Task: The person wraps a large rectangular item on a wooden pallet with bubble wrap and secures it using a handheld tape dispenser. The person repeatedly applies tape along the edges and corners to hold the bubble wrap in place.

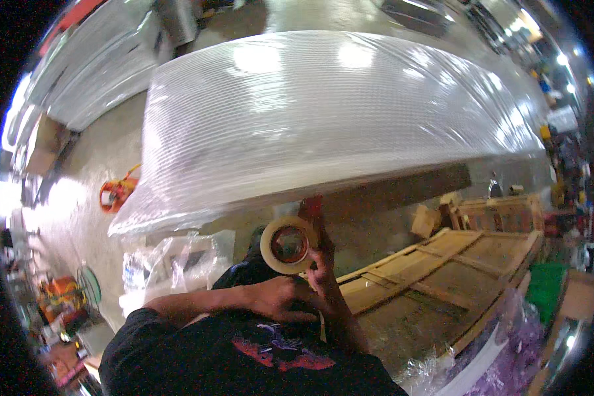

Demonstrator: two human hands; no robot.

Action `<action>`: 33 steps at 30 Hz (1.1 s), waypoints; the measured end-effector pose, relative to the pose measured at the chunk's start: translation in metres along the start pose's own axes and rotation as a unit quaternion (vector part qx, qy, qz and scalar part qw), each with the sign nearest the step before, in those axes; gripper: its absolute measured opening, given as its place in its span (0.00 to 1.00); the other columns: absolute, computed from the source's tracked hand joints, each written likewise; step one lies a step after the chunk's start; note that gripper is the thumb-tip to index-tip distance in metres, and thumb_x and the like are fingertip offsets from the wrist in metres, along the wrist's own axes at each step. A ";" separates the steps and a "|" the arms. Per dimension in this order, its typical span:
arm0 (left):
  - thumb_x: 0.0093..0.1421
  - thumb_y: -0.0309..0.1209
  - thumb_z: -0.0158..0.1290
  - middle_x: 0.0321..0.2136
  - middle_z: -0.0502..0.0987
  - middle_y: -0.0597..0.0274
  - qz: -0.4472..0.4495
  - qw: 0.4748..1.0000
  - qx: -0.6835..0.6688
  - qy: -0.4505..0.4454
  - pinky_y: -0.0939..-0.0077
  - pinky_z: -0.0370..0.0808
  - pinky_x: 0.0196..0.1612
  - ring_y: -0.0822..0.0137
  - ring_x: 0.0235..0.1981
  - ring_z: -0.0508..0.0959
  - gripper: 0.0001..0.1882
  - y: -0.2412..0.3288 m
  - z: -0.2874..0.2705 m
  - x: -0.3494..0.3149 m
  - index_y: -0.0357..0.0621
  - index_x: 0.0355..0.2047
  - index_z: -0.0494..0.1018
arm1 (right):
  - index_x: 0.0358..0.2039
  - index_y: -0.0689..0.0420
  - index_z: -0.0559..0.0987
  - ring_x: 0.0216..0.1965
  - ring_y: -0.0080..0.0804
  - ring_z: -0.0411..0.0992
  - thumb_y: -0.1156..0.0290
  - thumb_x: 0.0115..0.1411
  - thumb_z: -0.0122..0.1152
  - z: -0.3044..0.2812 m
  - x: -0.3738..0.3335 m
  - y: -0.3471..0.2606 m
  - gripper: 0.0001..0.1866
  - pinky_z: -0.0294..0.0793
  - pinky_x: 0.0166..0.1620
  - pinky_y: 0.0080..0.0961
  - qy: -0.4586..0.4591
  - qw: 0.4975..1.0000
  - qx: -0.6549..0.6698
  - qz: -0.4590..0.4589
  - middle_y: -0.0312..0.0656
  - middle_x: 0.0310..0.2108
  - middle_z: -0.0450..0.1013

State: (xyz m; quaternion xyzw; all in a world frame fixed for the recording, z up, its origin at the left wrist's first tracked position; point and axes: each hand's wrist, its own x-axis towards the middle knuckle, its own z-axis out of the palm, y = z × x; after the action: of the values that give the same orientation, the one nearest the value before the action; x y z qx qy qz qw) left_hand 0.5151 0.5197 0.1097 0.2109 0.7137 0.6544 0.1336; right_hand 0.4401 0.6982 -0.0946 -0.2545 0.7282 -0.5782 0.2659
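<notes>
My right hand [320,264] is closed at the right side of a wide roll of packing tape [269,245], which it holds in front of my body. A dark reddish part shows just above the roll; what it is, I cannot make out. My left hand [287,297] is curled closed right below the roll, against my right wrist. Its fingertips are hidden, and so is anything in them. Beyond both hands stands a large long item wrapped in bubble wrap [323,105], its lower edge just past the tape.
Wooden crate panels [435,277] lie to the right. Crumpled clear plastic [198,264] is at the left, with purple wrap [508,350] at lower right. An orange object [117,193] stands on the floor beside the wrapped item. Another wrapped item [105,72] is at far left.
</notes>
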 end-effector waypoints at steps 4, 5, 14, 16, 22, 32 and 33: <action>0.64 0.38 0.56 0.45 0.81 0.51 0.006 0.997 -0.004 0.076 0.59 0.77 0.51 0.52 0.47 0.80 0.17 0.013 -0.002 -0.047 0.42 0.48 0.78 | 0.60 0.51 0.73 0.63 0.47 0.64 0.59 0.57 0.66 0.054 -0.002 -0.042 0.30 0.62 0.65 0.41 -0.120 0.992 0.005 0.044 0.47 0.60 0.69; 0.64 0.37 0.56 0.46 0.81 0.52 -0.026 0.996 -0.001 0.084 0.58 0.76 0.51 0.52 0.47 0.80 0.16 0.014 -0.004 -0.061 0.44 0.49 0.78 | 0.60 0.51 0.73 0.62 0.47 0.64 0.59 0.57 0.66 0.069 -0.004 -0.045 0.30 0.62 0.65 0.41 -0.137 0.989 0.006 0.057 0.47 0.59 0.69; 0.60 0.31 0.55 0.35 0.82 0.52 0.021 0.960 0.107 0.258 0.56 0.76 0.45 0.48 0.38 0.80 0.12 0.020 -0.037 -0.170 0.41 0.42 0.80 | 0.58 0.53 0.74 0.58 0.47 0.68 0.57 0.54 0.67 0.188 -0.029 -0.046 0.31 0.65 0.62 0.41 -0.210 0.969 0.011 0.133 0.48 0.55 0.72; 0.59 0.32 0.57 0.34 0.81 0.52 0.005 0.963 0.105 0.248 0.57 0.76 0.45 0.49 0.38 0.80 0.12 0.018 -0.039 -0.191 0.42 0.41 0.80 | 0.58 0.53 0.74 0.58 0.47 0.68 0.57 0.54 0.67 0.207 -0.032 -0.049 0.31 0.66 0.61 0.41 -0.221 0.965 0.012 0.144 0.48 0.54 0.72; 0.54 0.39 0.60 0.26 0.80 0.49 -0.263 0.906 0.311 0.118 0.56 0.77 0.38 0.48 0.32 0.82 0.12 0.002 -0.068 -0.237 0.45 0.33 0.80 | 0.57 0.54 0.74 0.55 0.47 0.71 0.56 0.52 0.67 0.248 -0.029 -0.059 0.32 0.68 0.59 0.42 -0.255 0.953 0.012 0.162 0.49 0.52 0.74; 0.58 0.55 0.55 0.31 0.81 0.42 -0.255 0.844 0.388 0.267 0.51 0.78 0.39 0.42 0.35 0.81 0.28 -0.030 -0.114 -0.252 0.38 0.35 0.78 | 0.55 0.56 0.75 0.51 0.47 0.74 0.55 0.49 0.67 0.346 0.030 -0.148 0.33 0.71 0.56 0.42 -0.562 0.824 -0.026 0.074 0.51 0.47 0.77; 0.59 0.55 0.55 0.32 0.81 0.42 -0.271 0.838 0.382 0.280 0.51 0.78 0.39 0.42 0.36 0.81 0.27 -0.028 -0.117 -0.258 0.39 0.36 0.78 | 0.54 0.57 0.75 0.51 0.47 0.74 0.55 0.49 0.67 0.357 0.033 -0.161 0.33 0.71 0.55 0.42 -0.563 0.824 -0.053 0.045 0.51 0.47 0.77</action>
State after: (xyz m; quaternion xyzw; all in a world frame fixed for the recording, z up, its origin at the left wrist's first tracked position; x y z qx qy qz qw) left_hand 0.6825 0.2927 0.0730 -0.1490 0.9427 0.2984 0.0092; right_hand 0.6697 0.3917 -0.0085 -0.5162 0.4925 -0.2821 0.6415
